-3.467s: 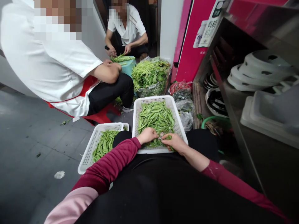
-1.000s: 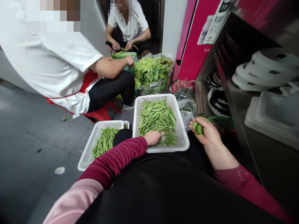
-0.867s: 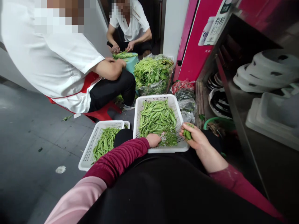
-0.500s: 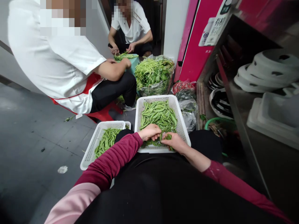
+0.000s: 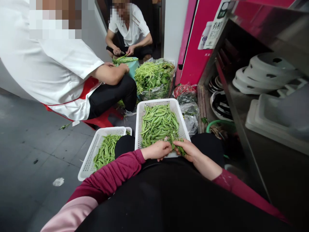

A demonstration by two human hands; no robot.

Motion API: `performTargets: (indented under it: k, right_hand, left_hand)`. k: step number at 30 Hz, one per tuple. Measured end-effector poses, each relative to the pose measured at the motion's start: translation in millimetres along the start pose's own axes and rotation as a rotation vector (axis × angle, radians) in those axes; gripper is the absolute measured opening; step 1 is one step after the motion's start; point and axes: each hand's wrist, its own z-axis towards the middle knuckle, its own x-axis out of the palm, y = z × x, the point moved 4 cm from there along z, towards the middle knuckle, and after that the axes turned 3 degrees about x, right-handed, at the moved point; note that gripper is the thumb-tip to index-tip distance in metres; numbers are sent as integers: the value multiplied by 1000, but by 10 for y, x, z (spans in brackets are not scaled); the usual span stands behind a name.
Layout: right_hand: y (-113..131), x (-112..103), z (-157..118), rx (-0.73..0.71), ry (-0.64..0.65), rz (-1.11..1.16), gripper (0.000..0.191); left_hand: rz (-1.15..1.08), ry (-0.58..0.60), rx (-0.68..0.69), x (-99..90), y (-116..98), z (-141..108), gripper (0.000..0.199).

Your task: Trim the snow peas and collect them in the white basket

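A white perforated basket [image 5: 138, 129] rests at my lap, holding a heap of green pea pods [image 5: 159, 120]. Over its near edge my left hand [image 5: 157, 150] is closed, thumb and fingers pinched at a pod between the two hands. Just to the right, my right hand [image 5: 189, 150] is curled around several pea pods [image 5: 180, 150], with one pod [image 5: 172, 141] sticking up at its fingertips. The palm sides of both hands are hidden. Below and left on the floor, a second white basket [image 5: 88, 164] holds more pea pods [image 5: 106, 151].
A person in white [image 5: 70, 71] sits on a red stool [image 5: 103, 119] at left. Another person [image 5: 130, 29] trims greens behind. A bag of leafy greens [image 5: 154, 79] and plastic bags [image 5: 190, 116] stand ahead. Right are a metal shelf [image 5: 241, 129] with dishes and a green bin [image 5: 217, 122].
Both hands have drawn back from over the pods to the basket's near edge, still close together. The whole view has shifted slightly, so surroundings appear further left.
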Motion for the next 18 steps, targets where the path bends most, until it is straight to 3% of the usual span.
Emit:
performTargets:
  k: [4, 6, 9, 13, 15, 18]
  right_hand:
    - [-25, 46, 6, -51, -20, -1, 20]
    - [-32, 81, -9, -52, 0, -23, 21]
    - [-19, 120, -80, 5, 89, -62, 21]
    - [62, 113, -231, 81, 248, -72, 17]
    - [89, 86, -279, 123, 293, -75, 16]
    - [79, 40, -288, 191, 294, -62, 17]
  left_hand:
    - [496, -193, 176, 28, -137, -19, 18]
    - [656, -220, 221, 63, -155, -16, 16]
    - [732, -222, 215, 20, -93, 16, 17]
    - [745, -446, -23, -359, 145, 43, 23]
    - [731, -490, -89, -500, 232, 23, 22]
    - [760, -414, 66, -472, 161, -30, 31]
